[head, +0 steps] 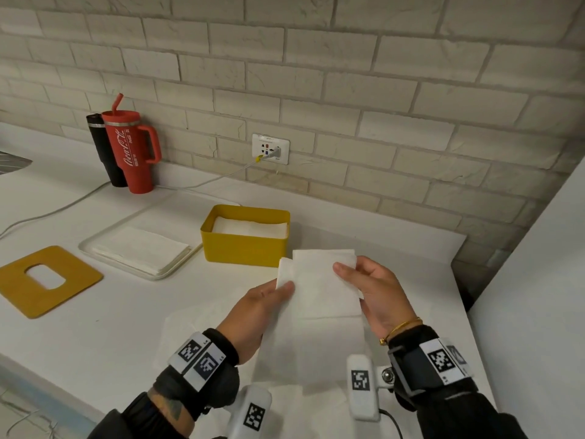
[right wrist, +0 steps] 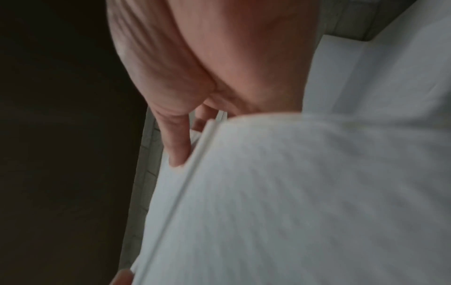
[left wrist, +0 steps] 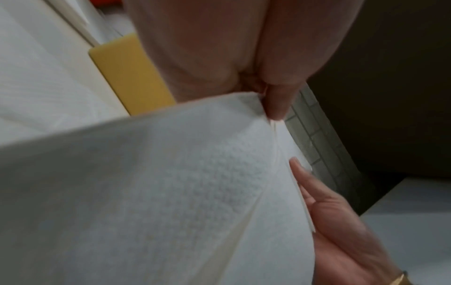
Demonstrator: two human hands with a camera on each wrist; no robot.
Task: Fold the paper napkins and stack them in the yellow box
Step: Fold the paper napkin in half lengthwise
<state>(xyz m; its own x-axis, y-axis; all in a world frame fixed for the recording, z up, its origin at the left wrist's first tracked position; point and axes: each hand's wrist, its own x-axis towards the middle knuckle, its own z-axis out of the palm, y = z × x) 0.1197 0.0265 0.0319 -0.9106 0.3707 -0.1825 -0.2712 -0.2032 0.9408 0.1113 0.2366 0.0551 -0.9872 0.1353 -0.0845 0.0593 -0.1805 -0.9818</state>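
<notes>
I hold a white embossed paper napkin (head: 319, 289) up in the lower middle of the head view, above the white countertop (head: 95, 327). My left hand (head: 256, 308) pinches its left edge, thumb lying on top of the paper and the fingers hidden beneath it. My right hand (head: 376, 296) pinches the right edge the same way, thumb across the upper right corner. The napkin is partly folded: a narrower layer sits over a longer sheet that hangs down toward the bottom of the frame. In the left wrist view the dimpled paper (left wrist: 195, 192) fills the lower half, with my thumb tip pressed at its top edge and my right hand (left wrist: 341, 231) at the lower right. In the right wrist view the blurred napkin (right wrist: 292, 192) shows doubled layers at its left edge, under my thumb.

Another flat white napkin (head: 202, 321) lies on the countertop below my left hand. The rectangular yellow plastic box (head: 245, 245) stands just above the held napkin in the centre of the frame, with white folded napkins (head: 250, 224) stacked inside. Touching its left side is a shallow white tray (head: 110, 261) carrying a pile of unfolded napkins (head: 142, 248). At far left lies a flat yellow lid with an oval opening (head: 47, 282). In the upper left stand a red handled tumbler with a straw (head: 131, 153) and a black bottle (head: 103, 147) behind it.
</notes>
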